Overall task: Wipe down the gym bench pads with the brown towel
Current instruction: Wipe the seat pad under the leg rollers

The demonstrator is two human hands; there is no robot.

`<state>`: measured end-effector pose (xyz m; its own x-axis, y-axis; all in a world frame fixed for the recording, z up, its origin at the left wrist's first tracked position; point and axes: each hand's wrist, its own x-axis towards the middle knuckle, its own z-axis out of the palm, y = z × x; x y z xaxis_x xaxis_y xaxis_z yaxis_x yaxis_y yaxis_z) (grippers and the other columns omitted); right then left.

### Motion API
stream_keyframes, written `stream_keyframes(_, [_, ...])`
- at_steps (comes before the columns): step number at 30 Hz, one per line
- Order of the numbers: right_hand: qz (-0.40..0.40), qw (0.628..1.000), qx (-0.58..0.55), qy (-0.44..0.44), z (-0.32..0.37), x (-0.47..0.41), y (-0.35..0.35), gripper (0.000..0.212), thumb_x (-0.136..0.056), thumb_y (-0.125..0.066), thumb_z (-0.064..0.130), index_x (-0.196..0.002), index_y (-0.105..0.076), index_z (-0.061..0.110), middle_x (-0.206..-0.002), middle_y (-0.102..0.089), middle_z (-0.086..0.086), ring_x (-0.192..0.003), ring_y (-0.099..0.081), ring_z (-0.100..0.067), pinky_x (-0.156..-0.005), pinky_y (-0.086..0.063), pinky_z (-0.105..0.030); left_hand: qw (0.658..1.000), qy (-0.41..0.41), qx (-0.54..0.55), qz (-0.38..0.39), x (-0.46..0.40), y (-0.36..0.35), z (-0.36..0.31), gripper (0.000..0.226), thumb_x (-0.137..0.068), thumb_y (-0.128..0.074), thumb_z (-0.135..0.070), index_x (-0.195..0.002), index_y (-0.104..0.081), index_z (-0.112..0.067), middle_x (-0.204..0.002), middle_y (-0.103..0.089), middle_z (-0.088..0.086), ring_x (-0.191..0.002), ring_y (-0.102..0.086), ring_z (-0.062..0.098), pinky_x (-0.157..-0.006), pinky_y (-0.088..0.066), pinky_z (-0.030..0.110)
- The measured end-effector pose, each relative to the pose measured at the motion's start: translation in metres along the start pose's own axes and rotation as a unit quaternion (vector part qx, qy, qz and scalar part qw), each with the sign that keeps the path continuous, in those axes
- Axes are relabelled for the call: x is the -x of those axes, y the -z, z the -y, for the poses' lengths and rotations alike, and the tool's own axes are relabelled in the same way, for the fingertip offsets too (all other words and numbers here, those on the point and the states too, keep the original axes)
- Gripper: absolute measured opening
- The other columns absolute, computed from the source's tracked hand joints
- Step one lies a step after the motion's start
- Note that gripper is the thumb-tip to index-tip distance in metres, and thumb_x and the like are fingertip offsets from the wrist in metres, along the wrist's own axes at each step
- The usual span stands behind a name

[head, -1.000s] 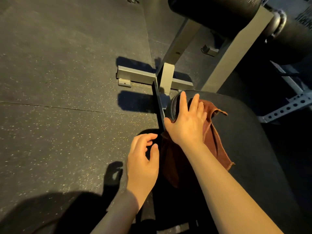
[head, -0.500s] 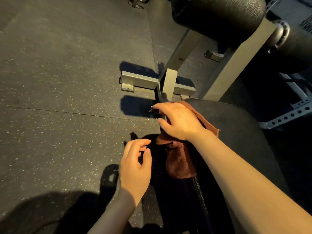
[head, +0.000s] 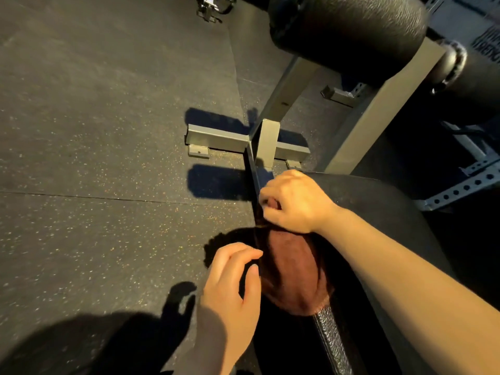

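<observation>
Head view: I see the right hand (head: 293,203) in the middle of the frame, fingers curled tight around the top of the brown towel (head: 295,274). I think it grips there so the towel can hang over the side edge of the bench pad (head: 384,212) and rub it. The towel drapes down just below that hand, at lower middle. The left hand (head: 232,282) hovers beside the towel, fingers loosely bent and apart, holding nothing; I can't tell if it touches the cloth. Big black roller pads (head: 349,31) sit upper right, not wiped now. The floor (head: 94,158) fills the left.
</observation>
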<state>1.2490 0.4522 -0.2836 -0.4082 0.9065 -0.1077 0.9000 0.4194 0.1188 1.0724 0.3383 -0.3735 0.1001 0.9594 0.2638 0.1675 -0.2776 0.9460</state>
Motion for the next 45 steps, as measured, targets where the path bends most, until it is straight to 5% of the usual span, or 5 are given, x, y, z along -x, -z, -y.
stream_keyframes(18, [-0.151, 0.926, -0.083, -0.337, -0.14, 0.122, -0.031, 0.048, -0.097, -0.032, 0.048, -0.126, -0.061, 0.023, -0.128, -0.064, 0.001, -0.118, -0.058, -0.023, -0.099, -0.044, -0.041, 0.927, -0.307, -0.171, 0.133, -0.09, -0.088, -0.045, 0.024, -0.088, -0.055, -0.031, -0.107, -0.067, -0.023, -0.106, -0.064, -0.006, -0.099, -0.061, 0.017, -0.092, -0.039, 0.034])
stream_keyframes(22, [-0.189, 0.894, -0.1, -0.394, -0.144, 0.132, -0.038, 0.05, -0.095, -0.04, 0.053, -0.128, -0.061, 0.023, -0.135, -0.059, -0.002, -0.125, -0.053, -0.024, -0.106, -0.04, -0.05, 0.888, -0.258, -0.327, 0.196, -0.104, -0.107, -0.041, 0.055, -0.087, -0.047, -0.051, -0.131, -0.062, -0.022, -0.136, -0.06, 0.008, -0.129, -0.054, 0.029, -0.11, -0.027, 0.049])
stream_keyframes(28, [-0.103, 0.943, -0.161, -0.272, -0.142, 0.131, -0.033, 0.094, -0.079, -0.045, 0.083, -0.147, -0.045, 0.018, -0.154, -0.036, -0.014, -0.142, -0.033, -0.032, -0.118, -0.024, -0.048, 0.864, -0.179, -0.412, 0.226, -0.104, -0.104, -0.054, 0.069, -0.089, -0.044, -0.052, -0.149, -0.038, -0.02, -0.153, -0.041, 0.013, -0.141, -0.036, 0.035, -0.118, -0.02, 0.052])
stream_keyframes(37, [-0.201, 0.899, -0.215, -0.323, -0.156, 0.124, -0.043, 0.049, -0.094, -0.05, 0.037, -0.136, -0.059, 0.012, -0.144, -0.052, -0.013, -0.136, -0.041, -0.025, -0.118, -0.022, -0.032, 0.847, -0.169, -0.434, 0.255, -0.108, -0.106, -0.061, 0.068, -0.088, -0.048, -0.047, -0.15, -0.035, -0.022, -0.154, -0.039, 0.012, -0.145, -0.029, 0.038, -0.117, -0.022, 0.056])
stream_keyframes(45, [-0.193, 0.921, -0.158, -0.301, -0.176, 0.09, -0.032, 0.028, -0.093, -0.05, 0.02, -0.107, -0.071, 0.008, -0.098, -0.069, -0.012, -0.087, -0.065, -0.033, -0.078, -0.047, -0.042, 0.837, -0.151, -0.452, 0.27, -0.111, -0.109, -0.06, 0.069, -0.083, -0.049, -0.046, -0.144, -0.042, -0.016, -0.153, -0.037, 0.011, -0.141, -0.031, 0.04, -0.113, -0.021, 0.055])
